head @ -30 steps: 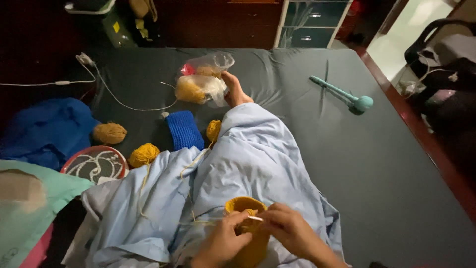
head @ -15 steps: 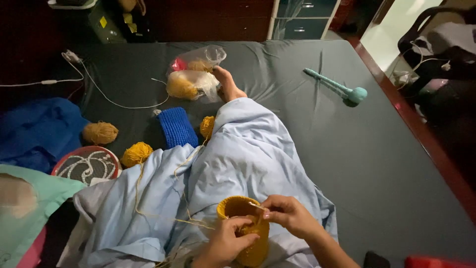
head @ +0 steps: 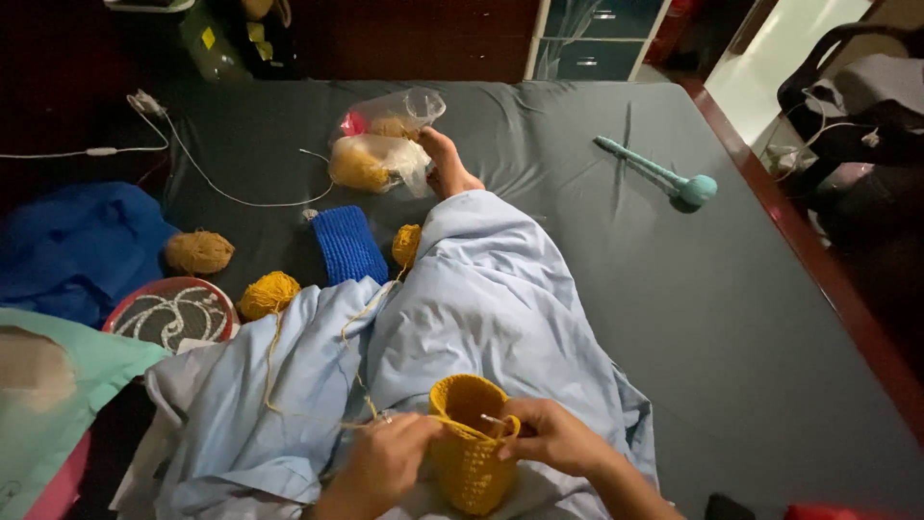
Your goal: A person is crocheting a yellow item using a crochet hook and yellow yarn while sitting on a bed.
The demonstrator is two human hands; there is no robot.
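- Yellow yarn forms the small crocheted cup (head: 469, 443) that sits in the person's lap, on the pale blue cloth (head: 481, 308) over the legs, its open mouth facing up.
- The left hand (head: 385, 464) is closed around the cup's near side, pinching the fabric and the working strand (head: 308, 409) against it.
- The right hand (head: 553, 435) is curled shut on a thin hook (head: 493, 420), whose tip lies at the cup's rim.
- The strand runs from the rim up across the cloth toward the yellow yarn ball (head: 269, 293) beside the round tin (head: 171, 313).
- To do the stitch well, the left hand would best keep the rim steady and the strand lightly taut, so that loops stay even.
- The hook would best enter just under the rim's top loops, not split the yarn.
- Slack on the cloth looks enough; a snag at the folds could tighten the feed.
- Farther off on the dark sheet (head: 616, 270) lie a blue knitted piece (head: 346, 245), a tan yarn ball (head: 198, 252), a clear bag of yarn (head: 380, 149) by the bare foot (head: 449, 164), and a teal long-handled tool (head: 659, 175).
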